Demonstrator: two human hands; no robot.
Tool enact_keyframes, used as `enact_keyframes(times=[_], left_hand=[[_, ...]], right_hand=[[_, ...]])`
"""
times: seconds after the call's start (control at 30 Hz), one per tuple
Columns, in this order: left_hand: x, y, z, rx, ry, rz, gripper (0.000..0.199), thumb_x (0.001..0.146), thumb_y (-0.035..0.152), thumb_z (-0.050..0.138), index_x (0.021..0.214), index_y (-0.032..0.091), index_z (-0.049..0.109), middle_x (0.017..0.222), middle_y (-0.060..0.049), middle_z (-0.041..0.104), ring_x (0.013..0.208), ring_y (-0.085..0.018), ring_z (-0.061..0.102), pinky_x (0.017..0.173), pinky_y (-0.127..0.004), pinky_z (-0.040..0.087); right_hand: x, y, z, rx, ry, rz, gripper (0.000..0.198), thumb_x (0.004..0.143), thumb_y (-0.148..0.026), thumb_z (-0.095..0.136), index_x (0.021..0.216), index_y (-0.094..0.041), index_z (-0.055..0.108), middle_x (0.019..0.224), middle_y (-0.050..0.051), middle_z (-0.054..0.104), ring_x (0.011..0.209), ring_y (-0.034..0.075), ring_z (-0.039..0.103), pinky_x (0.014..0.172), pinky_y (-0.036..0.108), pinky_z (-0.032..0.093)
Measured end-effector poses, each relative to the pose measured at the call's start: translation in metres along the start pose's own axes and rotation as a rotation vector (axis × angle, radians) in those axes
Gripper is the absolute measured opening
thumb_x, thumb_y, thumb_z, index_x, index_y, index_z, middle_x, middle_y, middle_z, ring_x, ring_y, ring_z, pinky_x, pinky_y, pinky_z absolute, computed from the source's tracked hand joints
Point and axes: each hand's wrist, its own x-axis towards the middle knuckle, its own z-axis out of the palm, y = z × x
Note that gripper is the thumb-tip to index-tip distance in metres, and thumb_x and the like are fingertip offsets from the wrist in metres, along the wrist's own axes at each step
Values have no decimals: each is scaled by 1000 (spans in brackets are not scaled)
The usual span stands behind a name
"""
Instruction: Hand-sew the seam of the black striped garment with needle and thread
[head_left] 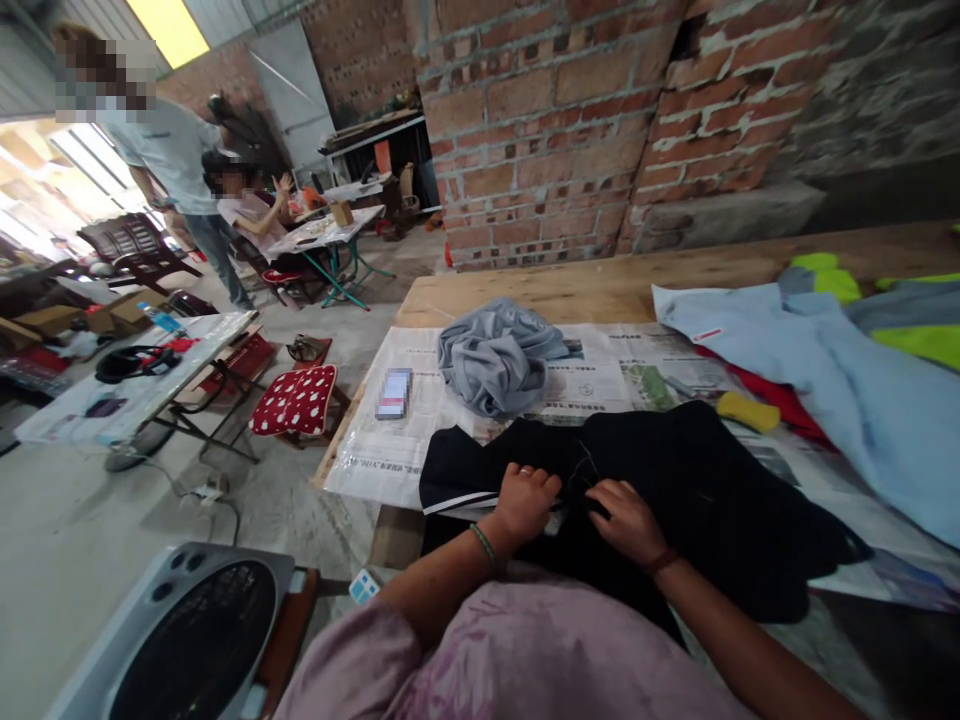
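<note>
A black garment [697, 490] with a white stripe on its left part lies over the front edge of the table, partly hanging down toward me. My left hand [527, 500] is closed on its cloth, fingers curled over the fabric. To the right, my right hand [626, 520] pinches the same cloth with bent fingers. A thin, pale loose thread [586, 460] shows on the black cloth between the hands. Whether a needle or other small tool is in the fingers is too small to make out.
Behind the garment lie a bundled grey cloth [495, 355] and a phone [394, 393] on newspaper. At right are a yellow sponge-like block [748, 411] and a light blue garment [817, 370]. A fan [195, 640] stands lower left, near a red cushioned stool [294, 400]. Two people are farther back.
</note>
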Motion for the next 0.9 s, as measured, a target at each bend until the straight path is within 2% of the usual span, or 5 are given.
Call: enact_keyframes(times=[0.2, 0.4, 0.63, 0.77, 0.9], left_hand=[[-12, -20, 1, 71, -50, -74, 13, 78, 20, 53, 90, 16, 58, 87, -10, 57, 85, -22, 50, 73, -36, 33], [-28, -43, -13, 105, 136, -133, 27, 87, 23, 43, 111, 23, 53, 103, -9, 58, 90, -22, 48, 81, -41, 32], [-54, -53, -24, 65, 277, -15, 27, 86, 13, 40, 99, 27, 59, 96, -4, 62, 90, -19, 50, 93, -39, 28], [-78, -74, -25, 147, 352, -173, 24, 86, 14, 42, 95, 24, 61, 93, -4, 62, 83, -18, 51, 86, -36, 34], [-109, -100, -32, 208, 319, -423, 21, 86, 15, 43, 94, 23, 61, 89, -5, 62, 81, -18, 52, 81, -35, 39]], right_hand=[[0, 0, 2, 16, 18, -17, 16, 80, -16, 44, 78, -18, 60, 77, 6, 61, 77, 18, 54, 75, 32, 39], [0, -1, 0, 19, 12, -10, 15, 81, -15, 45, 79, -19, 60, 77, 6, 61, 78, 18, 55, 76, 33, 40], [0, -2, 1, 32, 49, -46, 16, 82, -15, 44, 79, -18, 59, 76, 6, 61, 77, 18, 57, 75, 33, 41], [-1, 2, 4, 37, 81, -63, 15, 81, -15, 45, 81, -19, 59, 78, 6, 62, 77, 19, 57, 75, 33, 42], [-3, 5, 7, 30, 116, -88, 14, 80, -16, 47, 82, -19, 60, 79, 6, 62, 77, 19, 58, 77, 34, 43]])
